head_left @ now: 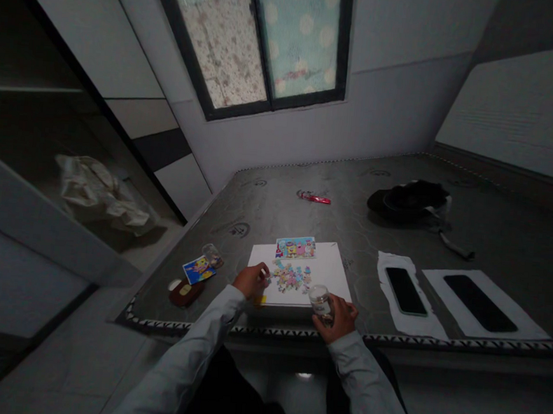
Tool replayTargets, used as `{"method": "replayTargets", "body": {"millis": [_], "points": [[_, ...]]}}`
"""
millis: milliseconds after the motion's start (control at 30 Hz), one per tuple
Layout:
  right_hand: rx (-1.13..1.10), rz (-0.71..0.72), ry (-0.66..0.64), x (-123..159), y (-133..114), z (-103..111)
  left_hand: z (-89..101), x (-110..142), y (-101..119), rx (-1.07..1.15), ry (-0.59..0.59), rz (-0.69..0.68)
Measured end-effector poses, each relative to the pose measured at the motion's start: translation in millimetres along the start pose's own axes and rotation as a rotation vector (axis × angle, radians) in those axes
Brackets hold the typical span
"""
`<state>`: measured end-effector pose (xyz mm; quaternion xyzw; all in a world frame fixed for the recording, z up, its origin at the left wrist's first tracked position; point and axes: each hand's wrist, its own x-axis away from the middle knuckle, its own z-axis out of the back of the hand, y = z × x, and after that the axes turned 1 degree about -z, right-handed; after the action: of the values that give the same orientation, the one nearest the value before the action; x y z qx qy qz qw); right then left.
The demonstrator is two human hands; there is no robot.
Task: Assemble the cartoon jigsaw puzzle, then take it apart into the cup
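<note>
My right hand is wrapped round a small clear jar, held tilted over the front right of a white board. Loose jigsaw puzzle pieces lie in a colourful heap on the board's middle. Behind the heap rests a cartoon picture card. At the board's left edge my left hand has its fingers curled and pinched together beside the pieces; what they hold, if anything, is too small to make out. Just below that hand a yellow bit shows on the board's edge.
To the left lie a cartoon card, a clear plastic packet and a brown case. A red-wrapped item lies farther back. On the right are a dark cap and two phones, one near and one farther right, on white sheets.
</note>
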<state>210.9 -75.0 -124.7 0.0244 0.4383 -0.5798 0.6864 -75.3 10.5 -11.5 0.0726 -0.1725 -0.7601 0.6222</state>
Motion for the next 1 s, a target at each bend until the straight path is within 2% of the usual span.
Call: {"method": "replayTargets", "body": {"millis": [200, 333, 600, 733, 800, 867, 1000], "points": [[-0.015, -0.011, -0.033, 1, 3, -1, -0.1, -21, -3, -0.048, -0.046, -0.023], [-0.024, -0.034, -0.046, 1, 2, 0, 0.4, -27, -1, -0.07, -0.032, -0.013], [-0.015, -0.012, -0.026, 3, 3, -3, 2.6, -14, 5, -0.011, -0.01, -0.021], [0.001, 0.032, -0.015, 4, 9, -5, 11.7, -5, 9, 0.048, 0.036, -0.014], [0.008, 0.065, -0.012, 4, 11, -6, 18.8, 2, 20, 0.143, 0.098, -0.031], [0.009, 0.101, -0.011, 4, 10, -6, 25.0, 11, 39, 0.255, 0.131, -0.107], [-0.004, 0.136, -0.014, 3, 0, -7, 26.6, 28, 89, 0.29, 0.033, -0.357]]}}
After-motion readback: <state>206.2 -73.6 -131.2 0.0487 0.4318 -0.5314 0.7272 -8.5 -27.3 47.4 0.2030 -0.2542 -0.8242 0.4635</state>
